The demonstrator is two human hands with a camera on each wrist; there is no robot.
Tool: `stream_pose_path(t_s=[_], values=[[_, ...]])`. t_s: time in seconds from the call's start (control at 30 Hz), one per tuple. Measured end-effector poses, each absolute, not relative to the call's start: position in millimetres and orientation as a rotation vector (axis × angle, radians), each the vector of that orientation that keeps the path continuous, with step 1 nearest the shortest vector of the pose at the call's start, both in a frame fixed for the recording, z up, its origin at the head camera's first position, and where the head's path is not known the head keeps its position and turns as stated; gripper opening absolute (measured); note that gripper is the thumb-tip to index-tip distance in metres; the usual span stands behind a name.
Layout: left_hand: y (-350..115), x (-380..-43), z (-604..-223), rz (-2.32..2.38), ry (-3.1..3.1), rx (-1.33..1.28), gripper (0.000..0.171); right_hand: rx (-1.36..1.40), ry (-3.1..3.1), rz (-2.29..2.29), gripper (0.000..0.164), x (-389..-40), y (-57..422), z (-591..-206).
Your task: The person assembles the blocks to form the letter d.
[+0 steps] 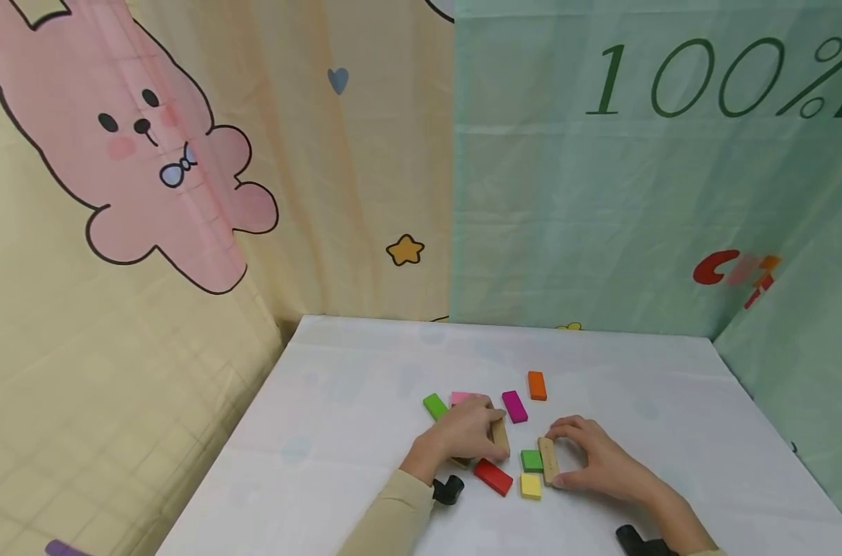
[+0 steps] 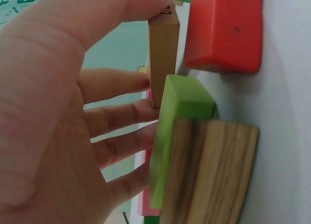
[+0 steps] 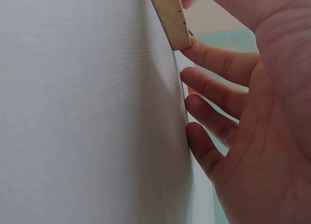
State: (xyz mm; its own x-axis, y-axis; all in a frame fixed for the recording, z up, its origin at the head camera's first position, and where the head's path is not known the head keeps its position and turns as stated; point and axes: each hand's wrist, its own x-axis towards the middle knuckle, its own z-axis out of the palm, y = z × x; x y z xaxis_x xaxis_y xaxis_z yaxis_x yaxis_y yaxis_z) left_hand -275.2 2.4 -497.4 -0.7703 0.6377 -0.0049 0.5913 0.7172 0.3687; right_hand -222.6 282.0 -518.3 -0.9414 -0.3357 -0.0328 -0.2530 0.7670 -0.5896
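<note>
My left hand (image 1: 461,431) pinches a plain wooden block (image 1: 500,437) between thumb and fingertips. In the left wrist view the thumb lies on one end of that wooden block (image 2: 164,56) and fingertips meet the other end. A second wooden block (image 1: 548,462), standing against a small green block (image 1: 531,461), is pinched by my right hand (image 1: 595,459); its other fingers reach toward the tabletop. Close below the left hand lies a red block (image 1: 493,477). A light green block (image 2: 187,100) and a streaked brown block (image 2: 218,165) stand beside the left palm, mostly hidden in the head view.
A yellow block (image 1: 531,486) sits just in front of the small green one. Farther back lie a magenta block (image 1: 514,406), an orange block (image 1: 537,385) and a pink block (image 1: 466,398). The white tabletop (image 1: 365,371) meets hanging curtains (image 1: 365,193) at its back and sides.
</note>
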Motion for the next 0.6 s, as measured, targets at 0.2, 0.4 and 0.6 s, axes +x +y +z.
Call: stream_pose_path(t_s=[0.2, 0.4, 0.6], values=[[10, -274, -498, 0.575, 2.788, 1.040, 0.063, -0.490, 2.829, -0.921, 0.065, -223, 284, -518], [13, -274, -500, 0.671, 2.732, 0.979, 0.060, -0.482, 2.810, -0.938, 0.066, -222, 283, -518], [17, -275, -503, 0.761, 2.700, 0.944, 0.057, -0.474, 2.804, -0.924, 0.065, -223, 282, -517]])
